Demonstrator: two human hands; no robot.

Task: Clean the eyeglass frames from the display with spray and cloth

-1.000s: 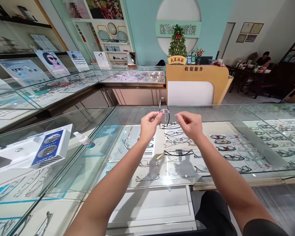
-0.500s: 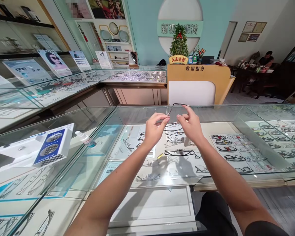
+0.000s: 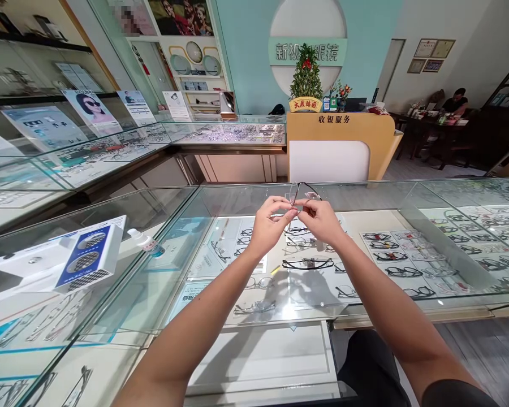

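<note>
Above the glass display counter, I hold up a pair of thin dark-rimmed eyeglasses. My left hand pinches it between thumb and fingers at its lower edge. Close against those fingertips, my right hand has its thumb and forefinger closed on the same glasses. A curved dark part rises above the right fingers, and my fingers hide much of the frame. Under my hands, a black-framed pair of glasses lies in the case, among several other pairs.
On the left counter stand a white and blue box and a small spray bottle. A wooden cashier desk with a plant is beyond the counter. One person sits at a table at the far right.
My right hand has moved left and down to meet my left hand, its fingers closing on the eyeglasses. The glasses have turned, and the dark side piece now curves above the right fingers.
</note>
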